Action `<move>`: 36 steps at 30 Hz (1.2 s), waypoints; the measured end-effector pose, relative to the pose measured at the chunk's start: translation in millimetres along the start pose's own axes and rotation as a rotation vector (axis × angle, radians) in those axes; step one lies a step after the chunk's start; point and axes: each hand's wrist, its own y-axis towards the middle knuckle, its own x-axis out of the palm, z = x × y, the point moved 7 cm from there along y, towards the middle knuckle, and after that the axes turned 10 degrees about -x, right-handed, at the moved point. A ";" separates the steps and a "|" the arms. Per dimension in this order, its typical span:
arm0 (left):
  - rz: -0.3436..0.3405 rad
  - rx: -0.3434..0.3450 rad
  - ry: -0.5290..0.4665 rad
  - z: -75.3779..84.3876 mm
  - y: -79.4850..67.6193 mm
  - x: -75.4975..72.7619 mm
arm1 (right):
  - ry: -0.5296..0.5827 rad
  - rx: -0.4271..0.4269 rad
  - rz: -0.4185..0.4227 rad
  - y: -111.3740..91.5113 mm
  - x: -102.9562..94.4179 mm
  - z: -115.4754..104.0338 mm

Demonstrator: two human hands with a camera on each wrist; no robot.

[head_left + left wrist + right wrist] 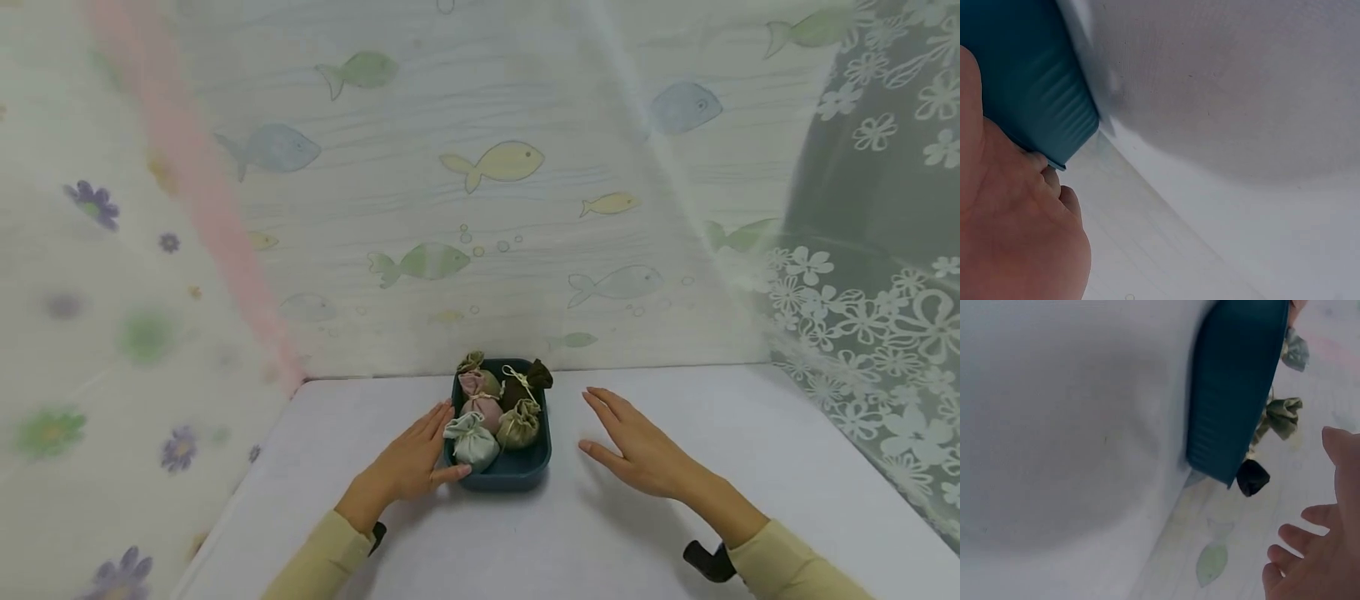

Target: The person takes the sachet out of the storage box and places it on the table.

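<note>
A dark teal plastic bin (510,482) stands on the white table, holding several small drawstring pouches. In it are a pale mint pouch (474,446) at the front left, a pink pouch (483,410) behind it, an olive pouch (519,427) at the right and a dark brown pouch (517,390) at the back. My left hand (408,458) lies along the bin's left side, its fingers extended and its thumb at the front left corner. To the right of the bin, apart from it, my right hand (637,450) hovers with fingers spread and holds nothing.
The white tabletop (480,550) ends at a back curtain (510,317) printed with fish, close behind the bin. A flowered curtain (112,375) hangs at the left, a sheer floral one (885,333) at the right. A black strap piece (708,562) shows under the right wrist.
</note>
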 end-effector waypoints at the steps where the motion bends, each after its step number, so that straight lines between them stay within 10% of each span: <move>1: -0.007 -0.003 0.006 0.1 -0.1 1.2 | 0.012 -0.001 0.004 0.9 0.9 -1.4; 21: 0.002 -0.015 0.068 -3.2 3.1 5.4 | 0.323 0.045 0.200 44.8 27.1 -2.0; 36: 0.059 0.025 0.056 2.8 -1.3 0.6 | 0.421 0.129 0.152 65.3 55.6 12.3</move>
